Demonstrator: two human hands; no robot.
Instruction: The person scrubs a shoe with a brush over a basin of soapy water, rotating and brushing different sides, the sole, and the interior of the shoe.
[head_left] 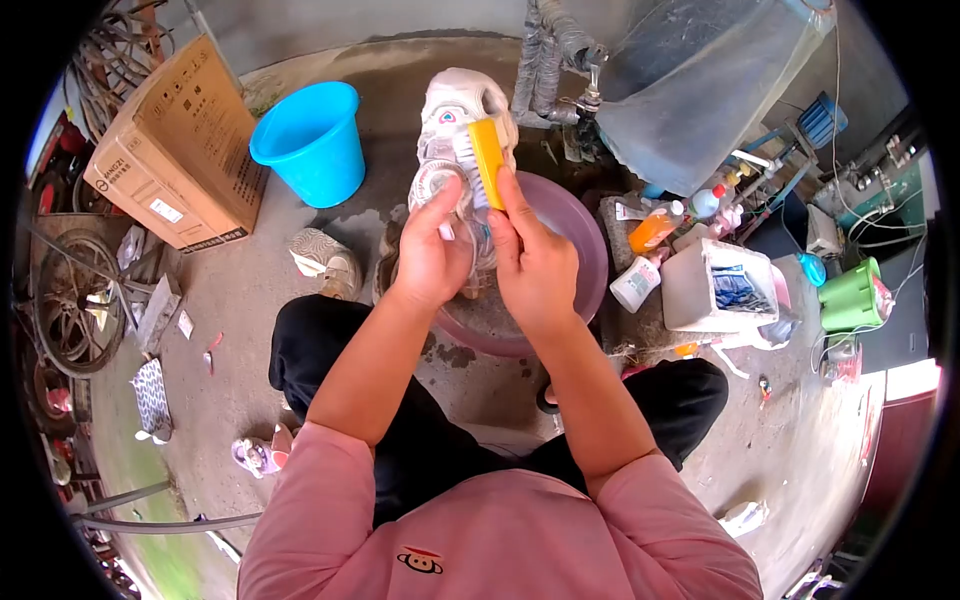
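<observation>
Brush [486, 162] sits gripped in closed right hand [538, 265], shoe [441, 133] in half-curled left hand [434, 252].

My single view looks out from my head, forward and steeply down, with my pink shirt [490, 530] across the bottom and my forearms [365, 370] reaching up toward the middle. It sits near enough that my left hand [435, 250] and right hand [540, 260] show large just above centre, with the floor [220, 310] farther off beneath them. The round, dark-cornered field is very wide and bends toward its rim, taking in the grey wall [380, 20] ahead, the cardboard box [180, 150] on my left and the green container [847, 300] on my right.
</observation>
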